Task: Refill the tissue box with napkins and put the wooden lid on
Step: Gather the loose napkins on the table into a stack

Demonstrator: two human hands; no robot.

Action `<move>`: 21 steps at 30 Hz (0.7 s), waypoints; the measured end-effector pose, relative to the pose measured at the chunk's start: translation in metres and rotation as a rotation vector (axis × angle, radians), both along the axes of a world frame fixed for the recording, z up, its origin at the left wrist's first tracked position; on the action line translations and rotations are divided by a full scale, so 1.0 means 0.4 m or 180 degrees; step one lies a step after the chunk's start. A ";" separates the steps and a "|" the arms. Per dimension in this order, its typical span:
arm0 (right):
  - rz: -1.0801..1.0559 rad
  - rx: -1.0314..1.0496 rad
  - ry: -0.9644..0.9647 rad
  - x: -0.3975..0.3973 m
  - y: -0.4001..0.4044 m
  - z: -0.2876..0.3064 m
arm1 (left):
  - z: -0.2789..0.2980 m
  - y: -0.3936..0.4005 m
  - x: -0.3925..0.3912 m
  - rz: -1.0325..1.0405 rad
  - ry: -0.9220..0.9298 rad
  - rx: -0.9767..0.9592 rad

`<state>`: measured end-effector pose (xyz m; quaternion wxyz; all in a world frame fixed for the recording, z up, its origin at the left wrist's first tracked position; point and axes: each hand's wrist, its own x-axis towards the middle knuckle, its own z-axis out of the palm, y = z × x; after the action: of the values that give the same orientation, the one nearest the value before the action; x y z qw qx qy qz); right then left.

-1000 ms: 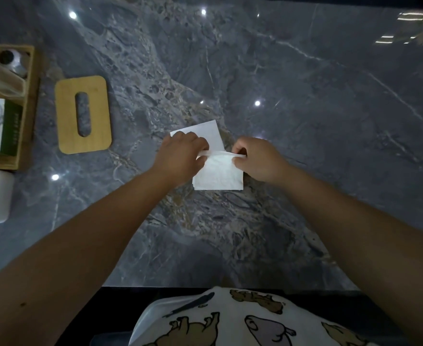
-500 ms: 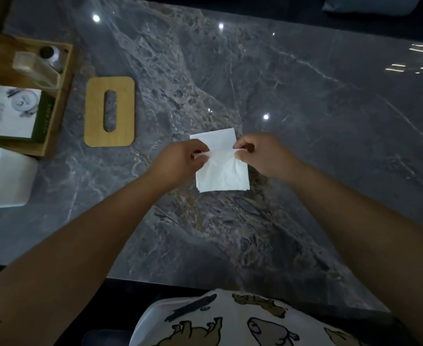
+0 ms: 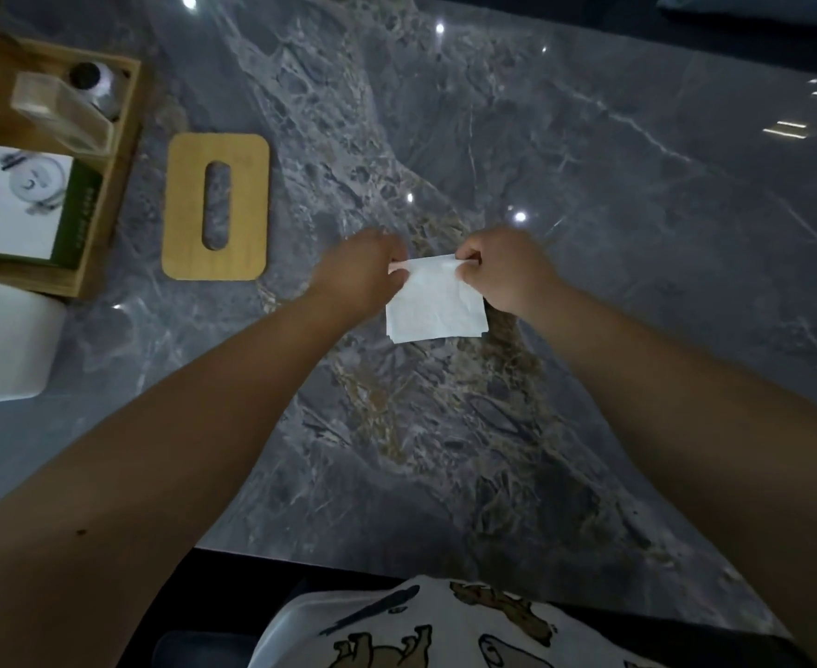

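Note:
A white folded napkin [image 3: 433, 301] is held over the middle of the grey marble table [image 3: 589, 233]. My left hand [image 3: 360, 272] pinches its top left corner and my right hand [image 3: 502, 270] pinches its top right corner. The napkin's lower edge hangs toward me. A wooden lid [image 3: 216, 207] with a long oval slot lies flat on the table to the left of my hands. At the left edge stands a white tissue box [image 3: 4, 344], partly cut off by the frame; its inside is not visible.
A wooden tray [image 3: 107, 185] at the far left holds a white and green carton [image 3: 20, 200], a clear container [image 3: 59, 113] and a small bottle [image 3: 93, 82]. The table's near edge runs just in front of my body.
The napkin's far half, lying flat beyond my hands before, is gone from view; the napkin now hangs below my fingers. The view shifted, showing more of the tray and white box.

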<state>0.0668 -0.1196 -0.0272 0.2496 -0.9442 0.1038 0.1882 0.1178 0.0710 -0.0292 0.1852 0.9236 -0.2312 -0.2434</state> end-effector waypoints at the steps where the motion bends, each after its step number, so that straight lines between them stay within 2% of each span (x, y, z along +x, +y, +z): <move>1: 0.0125 -0.0194 -0.0026 -0.001 0.003 -0.005 | -0.006 -0.002 -0.004 -0.0086 -0.0139 0.0142; 3: 0.0408 -0.0533 -0.0171 -0.005 0.009 -0.010 | -0.015 -0.006 -0.009 -0.0274 -0.0418 0.0367; 6: 0.0606 -0.0686 -0.0336 -0.008 0.013 -0.006 | -0.019 -0.011 -0.009 -0.0512 -0.0664 0.0586; 10: 0.0734 -0.0677 -0.0139 -0.003 0.014 -0.001 | -0.013 -0.018 0.000 -0.0486 -0.0541 0.0570; 15: 0.0542 -0.0339 0.0180 -0.002 0.001 0.003 | -0.007 -0.004 -0.002 -0.0377 -0.0347 0.0282; 21: 0.0341 0.0315 0.0103 -0.021 -0.003 0.047 | 0.020 0.011 -0.017 -0.0009 -0.0077 -0.0272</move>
<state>0.0586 -0.1208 -0.0084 0.2838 -0.9318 0.0478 0.2213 0.1111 0.0754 -0.0212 0.2214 0.9173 -0.2450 -0.2224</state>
